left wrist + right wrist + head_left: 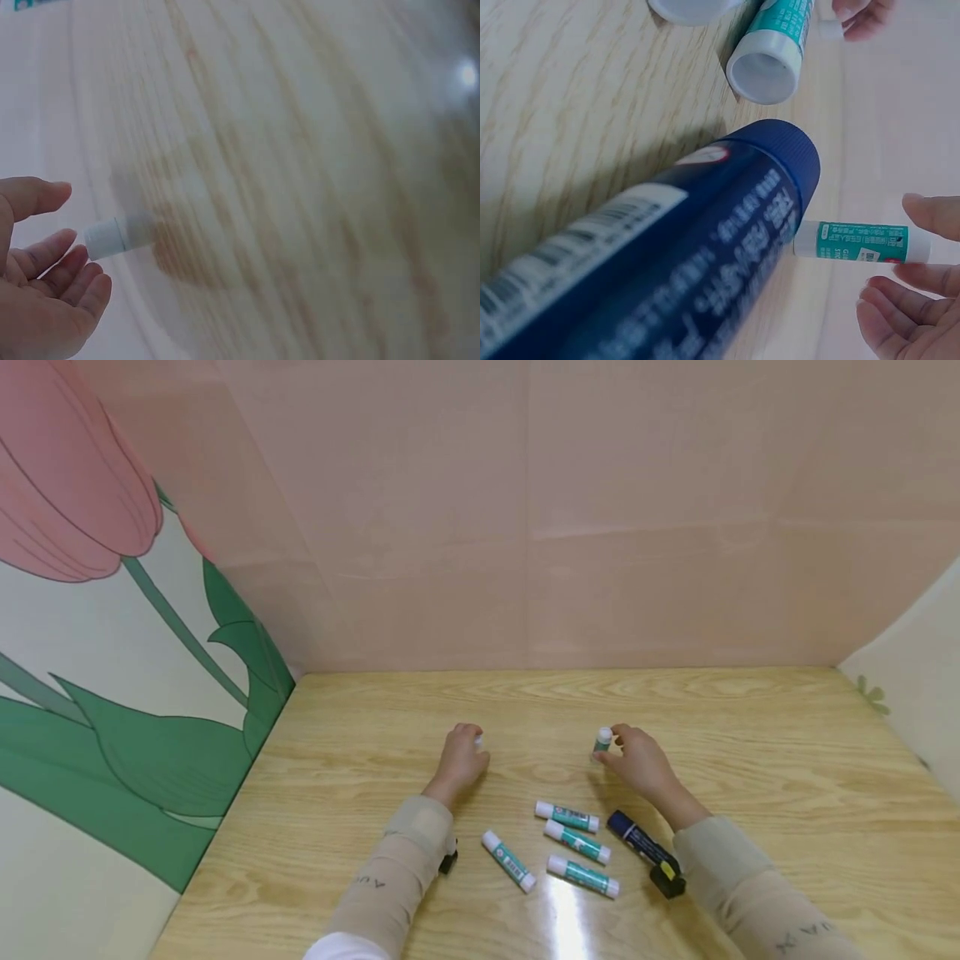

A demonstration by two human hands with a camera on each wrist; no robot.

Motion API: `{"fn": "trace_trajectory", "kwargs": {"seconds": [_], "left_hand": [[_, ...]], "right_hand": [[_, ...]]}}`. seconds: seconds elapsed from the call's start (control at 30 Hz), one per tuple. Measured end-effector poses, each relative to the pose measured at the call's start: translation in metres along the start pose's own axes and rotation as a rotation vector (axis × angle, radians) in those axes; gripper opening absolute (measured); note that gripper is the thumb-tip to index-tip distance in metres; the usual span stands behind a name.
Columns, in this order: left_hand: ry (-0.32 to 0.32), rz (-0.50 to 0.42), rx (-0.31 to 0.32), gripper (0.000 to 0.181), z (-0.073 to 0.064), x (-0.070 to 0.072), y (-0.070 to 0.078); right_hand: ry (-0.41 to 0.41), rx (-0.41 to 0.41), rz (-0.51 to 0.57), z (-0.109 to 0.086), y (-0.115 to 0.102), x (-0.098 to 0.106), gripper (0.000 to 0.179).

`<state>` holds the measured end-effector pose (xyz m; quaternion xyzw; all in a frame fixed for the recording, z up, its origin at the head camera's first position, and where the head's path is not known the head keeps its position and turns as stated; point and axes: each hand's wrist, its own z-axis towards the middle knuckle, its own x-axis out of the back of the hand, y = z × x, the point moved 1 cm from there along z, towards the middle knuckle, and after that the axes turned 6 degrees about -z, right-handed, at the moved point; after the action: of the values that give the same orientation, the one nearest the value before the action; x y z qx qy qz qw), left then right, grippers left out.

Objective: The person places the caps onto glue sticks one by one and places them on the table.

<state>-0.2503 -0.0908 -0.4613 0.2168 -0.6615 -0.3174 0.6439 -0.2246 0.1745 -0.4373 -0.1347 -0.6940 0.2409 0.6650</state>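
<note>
My left hand is at the middle of the table, fingers loosely bent and thumb held apart. Close to its fingertips is a small white cap, seen in the left wrist view; whether they touch it I cannot tell. My right hand holds a green-and-white glue stick upright between thumb and fingers. In the right wrist view the thumb and index finger lie on either side of that glue stick near its end, while the other fingers are bent below.
Several capped glue sticks lie on the wooden table nearer me, one glue stick slanting apart on the left. A navy tube lies beside my right forearm. A pink sheet closes off the back.
</note>
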Motion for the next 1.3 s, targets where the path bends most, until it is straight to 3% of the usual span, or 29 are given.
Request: {"fn": "trace_trajectory", "kwargs": {"seconds": [0.47,0.83,0.93,0.97,1.07,1.17,1.2,1.3], "left_hand": [[-0.032,0.077,-0.01,0.036,0.003,-0.007,-0.005],[-0.069,0.043,0.022,0.028,0.002,-0.008,-0.005],[-0.073,0.036,0.012,0.028,0.003,-0.01,-0.008],[-0.06,0.039,-0.029,0.026,0.007,-0.015,-0.017],[-0.068,0.061,-0.032,0.023,0.007,-0.016,-0.02],[-0.071,0.052,-0.021,0.021,0.005,-0.016,-0.019],[-0.083,0.051,0.018,0.022,0.0,-0.011,-0.01],[-0.073,0.061,0.008,0.022,-0.003,-0.01,-0.009]], "right_hand": [[0.023,0.017,0.001,0.002,-0.002,-0.002,0.035],[0.06,0.026,0.02,0.002,-0.005,-0.002,0.017],[0.055,0.028,0.039,0.002,-0.005,-0.003,0.011],[0.051,0.033,0.047,0.002,-0.005,-0.003,0.01],[0.042,0.04,0.064,0.001,-0.006,-0.003,0.009],[0.044,0.057,0.062,0.001,-0.005,-0.003,0.009],[0.047,0.06,0.059,0.001,-0.005,-0.004,0.009],[0.043,0.074,0.053,0.0,-0.004,-0.004,0.009]]}}
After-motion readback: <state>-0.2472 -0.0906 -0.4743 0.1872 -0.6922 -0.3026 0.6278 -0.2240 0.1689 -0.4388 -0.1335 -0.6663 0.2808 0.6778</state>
